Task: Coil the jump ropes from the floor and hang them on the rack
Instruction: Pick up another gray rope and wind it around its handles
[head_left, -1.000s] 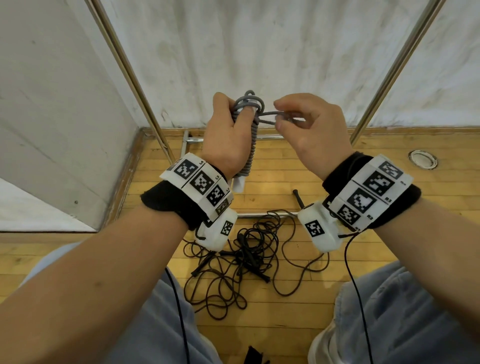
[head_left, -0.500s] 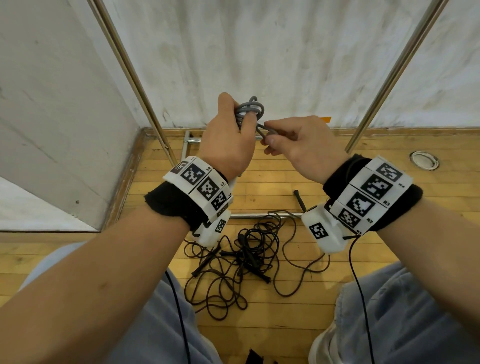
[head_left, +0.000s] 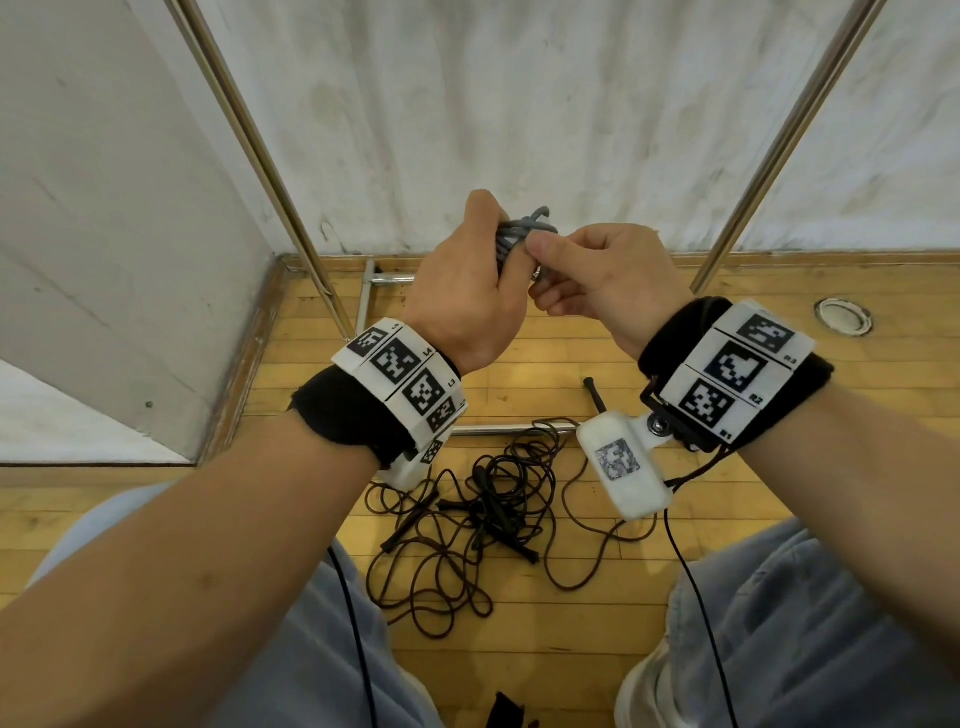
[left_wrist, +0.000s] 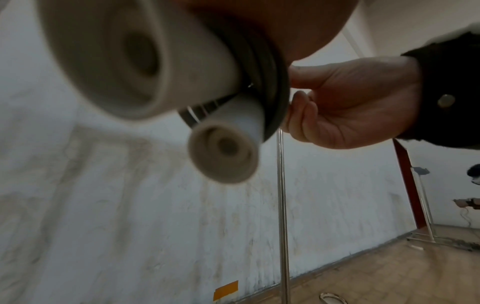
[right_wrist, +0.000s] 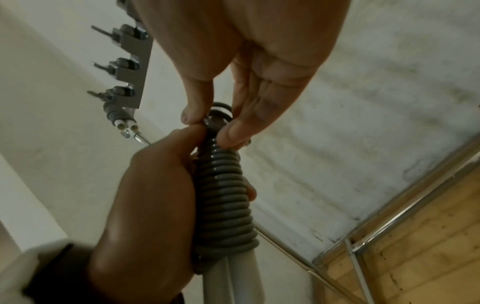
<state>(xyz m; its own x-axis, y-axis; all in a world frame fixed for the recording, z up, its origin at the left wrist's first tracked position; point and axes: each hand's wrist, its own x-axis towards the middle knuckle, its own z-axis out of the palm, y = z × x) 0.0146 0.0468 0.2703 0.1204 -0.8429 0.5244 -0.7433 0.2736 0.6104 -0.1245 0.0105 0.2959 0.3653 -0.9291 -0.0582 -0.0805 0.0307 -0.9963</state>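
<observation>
Head view, frame centre: left hand (head_left: 462, 301) clenched around grey jump rope (head_left: 522, 234), cord wound in tight turns over its two white handles (right_wrist: 231, 275). In the right wrist view the coil (right_wrist: 223, 201) runs upward from the handles to a loop at the top. Right hand (head_left: 597, 280) pinches that top loop between thumb and fingertips (right_wrist: 231, 133), touching the left hand. Lower centre of head view: black jump ropes (head_left: 483, 519) lie tangled on the wood floor (head_left: 571, 649). Rack poles (head_left: 270, 171) rise at upper left and upper right. Hook bar (right_wrist: 130, 67) at upper left of right wrist view, already carrying a coiled rope.
</observation>
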